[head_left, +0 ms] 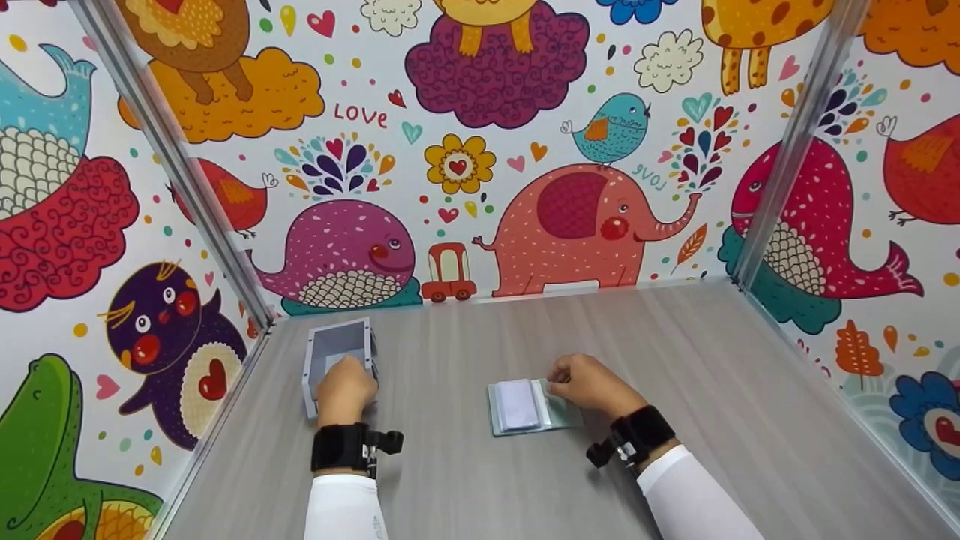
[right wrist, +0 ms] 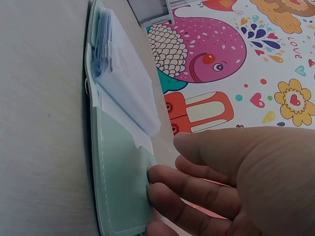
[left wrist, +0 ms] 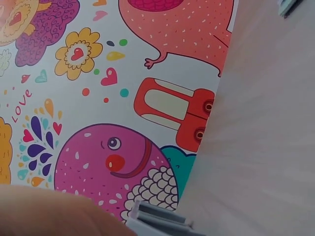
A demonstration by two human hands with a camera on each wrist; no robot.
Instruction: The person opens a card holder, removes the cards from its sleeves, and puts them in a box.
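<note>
A pale green card holder (head_left: 561,414) lies opened flat on the table, with a thick stack of clear-white sleeves (head_left: 517,405) on its left half. My right hand (head_left: 592,384) is at its right half. In the right wrist view, loosely bent fingertips (right wrist: 160,174) meet the edge of the green cover (right wrist: 120,172), and the thumb stands apart from them. My left hand (head_left: 346,386) is over the near part of a grey open-topped box (head_left: 308,367). Its fingers are hidden from the head camera, and I cannot tell whether they hold anything.
The wood-grain table (head_left: 450,480) is bounded by cartoon-printed walls (head_left: 465,217) at the back and both sides. Metal posts (head_left: 787,150) rise at the back corners. Each wrist wears a black strap (head_left: 341,448) with a small camera.
</note>
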